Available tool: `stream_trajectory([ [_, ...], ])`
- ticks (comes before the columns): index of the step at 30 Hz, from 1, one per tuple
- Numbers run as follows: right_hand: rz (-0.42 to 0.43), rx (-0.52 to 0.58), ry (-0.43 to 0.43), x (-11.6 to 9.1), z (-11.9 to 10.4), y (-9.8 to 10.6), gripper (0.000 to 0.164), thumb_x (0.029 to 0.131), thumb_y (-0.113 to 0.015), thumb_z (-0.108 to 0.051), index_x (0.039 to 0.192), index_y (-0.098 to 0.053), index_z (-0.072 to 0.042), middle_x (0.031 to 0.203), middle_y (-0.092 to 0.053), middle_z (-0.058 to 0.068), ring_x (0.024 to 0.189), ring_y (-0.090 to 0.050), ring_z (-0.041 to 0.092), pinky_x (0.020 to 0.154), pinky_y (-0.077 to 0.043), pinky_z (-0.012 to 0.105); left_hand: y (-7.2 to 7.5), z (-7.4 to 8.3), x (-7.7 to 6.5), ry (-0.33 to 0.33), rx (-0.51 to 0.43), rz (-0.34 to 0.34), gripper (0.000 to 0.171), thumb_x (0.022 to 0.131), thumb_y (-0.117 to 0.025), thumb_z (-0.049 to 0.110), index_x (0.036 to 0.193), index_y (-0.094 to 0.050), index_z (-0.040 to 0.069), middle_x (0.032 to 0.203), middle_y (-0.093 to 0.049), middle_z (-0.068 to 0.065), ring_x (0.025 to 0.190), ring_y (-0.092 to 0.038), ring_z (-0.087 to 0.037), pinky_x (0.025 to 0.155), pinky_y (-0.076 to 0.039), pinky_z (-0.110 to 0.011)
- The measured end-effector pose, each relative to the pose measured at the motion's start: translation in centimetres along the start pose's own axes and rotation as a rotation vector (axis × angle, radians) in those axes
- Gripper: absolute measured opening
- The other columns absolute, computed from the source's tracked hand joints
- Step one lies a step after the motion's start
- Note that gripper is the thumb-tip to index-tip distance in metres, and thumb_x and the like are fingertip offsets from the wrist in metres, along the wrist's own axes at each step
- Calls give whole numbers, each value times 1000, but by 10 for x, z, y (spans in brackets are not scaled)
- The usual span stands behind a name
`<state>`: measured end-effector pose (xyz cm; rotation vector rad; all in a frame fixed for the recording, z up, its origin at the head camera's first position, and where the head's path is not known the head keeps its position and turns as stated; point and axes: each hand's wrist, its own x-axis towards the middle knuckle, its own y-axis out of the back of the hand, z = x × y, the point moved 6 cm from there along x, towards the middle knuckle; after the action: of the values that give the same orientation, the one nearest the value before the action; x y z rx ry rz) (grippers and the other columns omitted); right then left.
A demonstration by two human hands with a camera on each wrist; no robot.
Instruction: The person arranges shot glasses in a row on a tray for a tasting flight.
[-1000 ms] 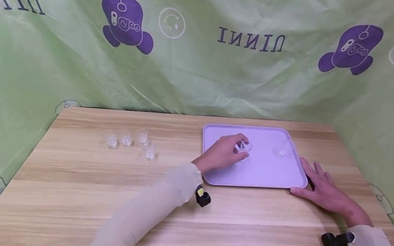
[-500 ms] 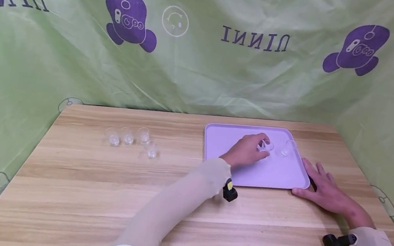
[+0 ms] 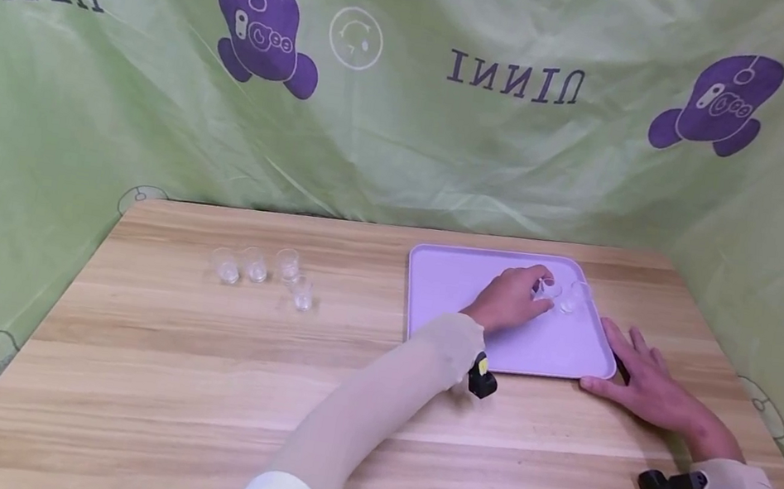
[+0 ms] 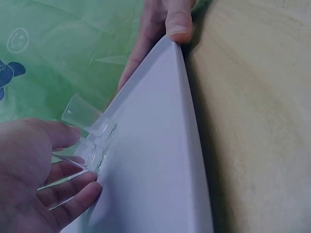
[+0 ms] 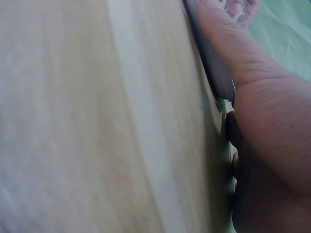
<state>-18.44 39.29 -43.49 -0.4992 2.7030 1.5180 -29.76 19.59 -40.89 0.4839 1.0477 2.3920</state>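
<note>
My left hand grips a small clear shot glass between thumb and fingers over the purple tray. Right beside it, toward the tray's right side, stands a second clear shot glass. From the left wrist, the held glass is at the tray surface and overlaps the other glass. My right hand rests at the tray's near right corner, its thumb along the front edge and its extended fingers along the right side.
Several more clear shot glasses stand in a loose group on the left of the wooden table. A green printed curtain hangs behind the table and along its sides.
My left hand has carried its shot glass rightward across the tray until it is next to the standing one. The right hand has stayed at the tray corner.
</note>
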Motion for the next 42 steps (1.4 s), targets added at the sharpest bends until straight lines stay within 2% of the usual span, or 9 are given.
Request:
stream_trajectory([
  [7,0,4,-4,-1,0,0,102,99,-69,-39,165,3,-12,165,-3,33,146,15,58,113,17,69,-5,3,7,22,33,-22,35,100,-71,30,131,-64,17,98,-60,7,83,-53,-5,71,-42,-17],
  [17,-5,8,-6,0,-1,1,102,99,-69,-39,165,3,-10,165,-3,33,146,16,58,113,18,69,-8,4,11,81,115,-35,38,100,-69,38,135,-63,25,101,-61,12,87,-55,-3,73,-46,-21],
  [31,-9,11,5,2,-3,2,101,99,-69,-38,165,2,-11,164,-6,34,146,14,58,113,17,70,-13,2,10,88,182,-38,36,100,-67,45,131,-63,26,93,-59,13,85,-55,-4,72,-46,-22],
  [36,-9,8,4,2,-2,3,101,99,-68,-38,165,3,-12,164,-6,34,146,15,58,112,17,71,-15,1,9,83,173,-33,41,99,-70,44,134,-61,24,97,-60,12,86,-56,-4,73,-47,-21],
  [42,-11,9,3,1,-2,2,102,99,-69,-38,165,3,-11,164,-5,34,146,15,58,112,17,70,-14,-1,6,99,100,-51,50,97,-72,41,140,-56,21,110,-65,10,94,-59,-4,80,-47,-18],
])
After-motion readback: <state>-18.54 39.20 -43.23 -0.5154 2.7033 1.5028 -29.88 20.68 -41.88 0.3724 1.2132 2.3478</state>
